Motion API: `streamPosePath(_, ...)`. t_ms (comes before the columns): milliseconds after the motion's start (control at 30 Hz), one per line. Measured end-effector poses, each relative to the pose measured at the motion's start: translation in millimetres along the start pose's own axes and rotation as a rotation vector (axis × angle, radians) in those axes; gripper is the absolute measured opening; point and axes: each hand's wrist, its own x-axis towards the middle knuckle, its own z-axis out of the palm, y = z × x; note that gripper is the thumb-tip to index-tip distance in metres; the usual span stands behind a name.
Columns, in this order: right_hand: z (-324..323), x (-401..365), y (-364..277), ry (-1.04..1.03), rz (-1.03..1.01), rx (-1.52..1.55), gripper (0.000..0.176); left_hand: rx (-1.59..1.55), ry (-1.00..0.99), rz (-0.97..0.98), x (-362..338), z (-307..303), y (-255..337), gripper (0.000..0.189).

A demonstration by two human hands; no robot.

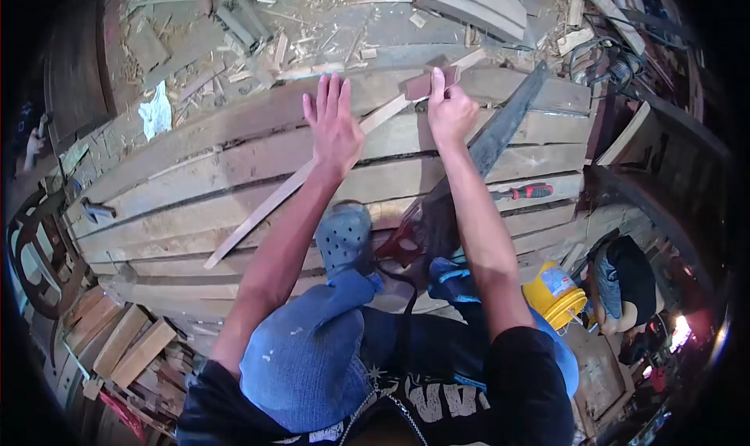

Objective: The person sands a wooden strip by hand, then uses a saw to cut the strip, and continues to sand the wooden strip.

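A long, thin wooden strip (pixel 262 214) lies diagonally across the plank surface (pixel 266 161). My left hand (pixel 337 129) rests over its middle, fingers stretched out and nothing gripped. Farther up the strip, my right hand (pixel 451 116) is closed with the thumb pressed against a flat reddish-brown rectangular piece (pixel 419 85), which lies across the strip. Its other fingers are curled under and partly hidden. Just right of that hand is a handsaw, its dark blade (pixel 512 125) pointing away and its reddish handle (pixel 402 243) near my feet.
A red-and-black screwdriver (pixel 533 191) lies on the planks at right. My foot in a blue clog (pixel 344 235) stands on them. A yellow bucket (pixel 556 299) is at lower right, stacked wood blocks (pixel 129 344) at lower left. Offcuts and shavings (pixel 312 24) litter the far ground.
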Motion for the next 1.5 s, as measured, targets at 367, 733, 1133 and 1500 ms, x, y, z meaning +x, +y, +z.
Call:
streamPosePath(367, -5, -33, -8, -0.116, -0.149, 0.112, 0.056, 0.009, 0.0, -0.003, 7, -3, 6, 0.059)
streamPosePath(733, -7, -57, -28, -0.255, -0.149, 0.104, 0.056, 0.017, 0.021, 0.014, 7, 0, 3, 0.06)
streamPosePath(1133, -15, 12, 8, -0.245, -0.048, 0.17, 0.057, 0.01, 0.027, 0.02, 6, -1, 3, 0.066)
streamPosePath(1500, -16, 38, 13, -0.153, 0.091, -0.011, 0.055, 0.072, 0.028, 0.065, 3, -1, -3, 0.067)
